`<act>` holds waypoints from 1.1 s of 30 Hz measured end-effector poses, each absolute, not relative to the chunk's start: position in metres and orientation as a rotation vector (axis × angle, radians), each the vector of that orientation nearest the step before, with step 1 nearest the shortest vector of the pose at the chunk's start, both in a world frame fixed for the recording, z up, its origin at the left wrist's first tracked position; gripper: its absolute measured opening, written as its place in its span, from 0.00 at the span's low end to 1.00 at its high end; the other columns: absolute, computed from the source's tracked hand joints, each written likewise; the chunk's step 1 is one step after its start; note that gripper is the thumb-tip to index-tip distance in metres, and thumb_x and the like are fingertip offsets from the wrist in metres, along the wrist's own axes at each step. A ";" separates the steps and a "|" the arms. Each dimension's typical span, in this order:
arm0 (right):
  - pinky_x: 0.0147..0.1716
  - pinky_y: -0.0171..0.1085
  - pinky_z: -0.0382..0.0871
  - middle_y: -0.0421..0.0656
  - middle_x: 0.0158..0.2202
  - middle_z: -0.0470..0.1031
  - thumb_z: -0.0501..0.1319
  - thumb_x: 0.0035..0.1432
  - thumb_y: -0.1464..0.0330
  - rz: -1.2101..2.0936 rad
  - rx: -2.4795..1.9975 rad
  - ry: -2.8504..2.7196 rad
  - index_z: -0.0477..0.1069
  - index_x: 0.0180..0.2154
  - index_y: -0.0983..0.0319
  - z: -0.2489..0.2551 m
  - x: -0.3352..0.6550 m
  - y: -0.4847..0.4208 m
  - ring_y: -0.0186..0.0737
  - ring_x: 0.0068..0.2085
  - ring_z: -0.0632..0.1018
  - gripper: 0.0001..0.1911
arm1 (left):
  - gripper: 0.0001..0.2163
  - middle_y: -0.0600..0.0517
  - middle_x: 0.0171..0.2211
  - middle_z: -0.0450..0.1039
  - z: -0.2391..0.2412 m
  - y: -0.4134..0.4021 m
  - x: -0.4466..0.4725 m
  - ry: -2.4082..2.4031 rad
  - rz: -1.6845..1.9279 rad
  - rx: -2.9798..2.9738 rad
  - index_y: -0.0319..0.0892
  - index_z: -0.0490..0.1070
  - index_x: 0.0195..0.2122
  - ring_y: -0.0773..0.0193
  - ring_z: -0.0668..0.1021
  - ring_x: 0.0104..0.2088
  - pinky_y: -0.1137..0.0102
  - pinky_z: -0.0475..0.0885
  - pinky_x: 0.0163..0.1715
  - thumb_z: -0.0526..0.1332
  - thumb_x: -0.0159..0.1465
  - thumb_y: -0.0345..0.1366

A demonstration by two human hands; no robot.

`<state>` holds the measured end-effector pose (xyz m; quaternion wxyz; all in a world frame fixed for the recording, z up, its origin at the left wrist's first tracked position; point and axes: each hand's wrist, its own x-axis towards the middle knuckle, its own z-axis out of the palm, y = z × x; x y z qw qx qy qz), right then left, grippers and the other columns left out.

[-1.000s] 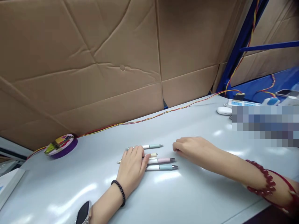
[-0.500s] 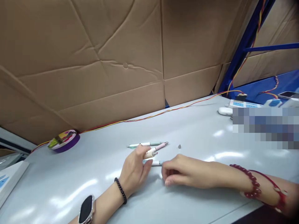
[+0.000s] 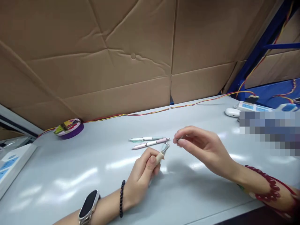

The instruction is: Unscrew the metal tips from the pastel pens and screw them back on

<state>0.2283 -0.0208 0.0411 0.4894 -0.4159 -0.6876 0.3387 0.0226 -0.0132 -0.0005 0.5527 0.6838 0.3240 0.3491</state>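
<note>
My left hand [image 3: 142,176] is closed around a cream-coloured pen [image 3: 160,157], its exposed metal-looking end slanting up and to the right. A bluish bit shows under that hand; I cannot tell whether it belongs to a second pen. My right hand [image 3: 203,150] is raised just to the right, thumb and forefinger pinching a small metal pen tip [image 3: 180,139], mostly covered by the fingers. Behind the left hand, a white and green pen [image 3: 146,138] and a white and pink pen [image 3: 150,143] lie close together on the table [image 3: 112,193].
A purple-edged roll of tape [image 3: 70,129] sits at the back left. Red and yellow wires [image 3: 145,112] run along the back edge below a cardboard sheet [image 3: 122,84]. Power strips [image 3: 255,107] [image 3: 11,165] lie at both sides, with a white case [image 3: 232,112] at the right.
The small metal tip has left the table and is in my right hand, which has risen. My left hand has lifted the cream pen and turned it upward. The blue pen no longer lies between my hands.
</note>
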 end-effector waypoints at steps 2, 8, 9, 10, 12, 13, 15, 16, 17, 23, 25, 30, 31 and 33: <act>0.37 0.35 0.71 0.42 0.36 0.73 0.57 0.60 0.66 0.891 -0.994 -1.691 0.70 0.38 0.58 0.040 0.227 -0.022 0.38 0.38 0.75 0.06 | 0.12 0.59 0.21 0.55 0.003 -0.011 0.028 0.730 0.632 1.267 0.44 0.58 0.33 0.74 0.52 0.16 0.79 0.48 0.14 0.46 0.68 0.45; 0.35 0.31 0.69 0.40 0.35 0.72 0.56 0.61 0.67 0.906 -1.064 -1.737 0.68 0.39 0.59 0.040 0.229 -0.015 0.34 0.37 0.74 0.05 | 0.12 0.59 0.22 0.58 0.004 0.000 0.033 0.680 0.447 1.027 0.43 0.57 0.33 0.77 0.55 0.15 0.83 0.53 0.10 0.53 0.65 0.47; 0.33 0.30 0.68 0.39 0.34 0.71 0.55 0.61 0.69 0.910 -1.093 -1.777 0.68 0.38 0.59 0.043 0.231 -0.013 0.33 0.35 0.73 0.04 | 0.12 0.59 0.22 0.58 0.003 0.001 0.033 0.676 0.467 1.002 0.43 0.57 0.33 0.76 0.55 0.15 0.83 0.54 0.10 0.53 0.65 0.47; 0.32 0.29 0.67 0.38 0.33 0.71 0.55 0.60 0.70 0.942 -1.111 -1.857 0.68 0.36 0.60 0.045 0.233 -0.012 0.32 0.34 0.72 0.04 | 0.11 0.59 0.22 0.58 0.001 0.001 0.033 0.670 0.495 0.968 0.43 0.58 0.34 0.76 0.55 0.14 0.83 0.55 0.10 0.53 0.65 0.46; 0.31 0.27 0.66 0.36 0.30 0.72 0.56 0.56 0.75 1.106 -1.080 -2.124 0.69 0.34 0.61 0.049 0.234 -0.013 0.30 0.31 0.72 0.05 | 0.11 0.59 0.21 0.58 -0.002 0.001 0.032 0.658 0.550 0.903 0.43 0.58 0.35 0.76 0.55 0.14 0.84 0.56 0.10 0.54 0.64 0.45; 0.30 0.26 0.65 0.36 0.28 0.72 0.56 0.54 0.77 1.227 -1.024 -2.273 0.70 0.33 0.61 0.049 0.234 -0.015 0.29 0.30 0.71 0.07 | 0.10 0.59 0.21 0.58 -0.003 0.002 0.032 0.654 0.577 0.882 0.44 0.59 0.36 0.76 0.55 0.14 0.84 0.56 0.10 0.54 0.64 0.45; 0.27 0.24 0.63 0.34 0.24 0.70 0.57 0.51 0.79 1.436 -0.878 -2.509 0.72 0.33 0.62 0.045 0.229 -0.022 0.28 0.26 0.70 0.10 | 0.09 0.60 0.21 0.57 -0.003 0.003 0.031 0.643 0.614 0.852 0.44 0.59 0.36 0.76 0.54 0.14 0.84 0.56 0.10 0.55 0.64 0.43; 0.25 0.23 0.62 0.33 0.23 0.69 0.57 0.50 0.79 1.473 -0.832 -2.570 0.73 0.34 0.62 0.041 0.226 -0.025 0.27 0.24 0.69 0.11 | 0.08 0.60 0.21 0.56 -0.001 0.003 0.031 0.633 0.624 0.839 0.44 0.59 0.36 0.76 0.53 0.14 0.85 0.56 0.09 0.55 0.63 0.43; 0.24 0.23 0.62 0.33 0.22 0.69 0.57 0.49 0.79 1.457 -0.808 -2.611 0.74 0.34 0.61 0.037 0.222 -0.029 0.27 0.23 0.68 0.12 | 0.08 0.60 0.20 0.56 0.002 0.003 0.031 0.621 0.642 0.824 0.44 0.60 0.36 0.77 0.53 0.14 0.85 0.55 0.09 0.55 0.63 0.42; 0.28 0.27 0.63 0.38 0.30 0.75 0.53 0.50 0.78 1.077 -0.966 -2.481 0.72 0.40 0.61 0.016 0.205 -0.036 0.31 0.26 0.71 0.17 | 0.07 0.61 0.21 0.57 0.032 -0.021 0.024 0.473 0.764 0.756 0.45 0.63 0.37 0.79 0.50 0.13 0.87 0.54 0.09 0.56 0.64 0.42; 0.29 0.28 0.63 0.39 0.31 0.75 0.53 0.51 0.78 0.987 -1.002 -2.421 0.70 0.39 0.61 0.013 0.204 -0.032 0.32 0.28 0.71 0.15 | 0.09 0.60 0.20 0.57 0.035 -0.033 0.024 0.415 0.653 0.748 0.45 0.63 0.37 0.80 0.51 0.12 0.86 0.55 0.09 0.55 0.64 0.44; 0.28 0.29 0.62 0.39 0.27 0.72 0.54 0.54 0.74 0.905 -1.161 -2.259 0.70 0.34 0.63 0.016 0.215 -0.014 0.32 0.26 0.69 0.07 | 0.10 0.59 0.20 0.59 0.016 -0.038 0.028 0.471 0.461 0.801 0.43 0.63 0.37 0.80 0.55 0.12 0.86 0.57 0.10 0.54 0.65 0.44; 0.27 0.29 0.61 0.38 0.26 0.71 0.53 0.55 0.74 0.901 -1.201 -2.213 0.69 0.33 0.63 0.018 0.219 -0.010 0.32 0.26 0.69 0.07 | 0.10 0.60 0.20 0.59 0.012 -0.033 0.029 0.507 0.484 0.807 0.43 0.63 0.37 0.79 0.55 0.12 0.85 0.57 0.09 0.54 0.65 0.44; 0.25 0.28 0.61 0.38 0.25 0.70 0.53 0.55 0.74 0.957 -1.240 -2.170 0.69 0.33 0.63 0.023 0.226 -0.004 0.32 0.26 0.68 0.07 | 0.10 0.60 0.19 0.58 0.005 -0.022 0.031 0.598 0.543 0.824 0.43 0.62 0.36 0.79 0.54 0.12 0.85 0.57 0.09 0.56 0.64 0.44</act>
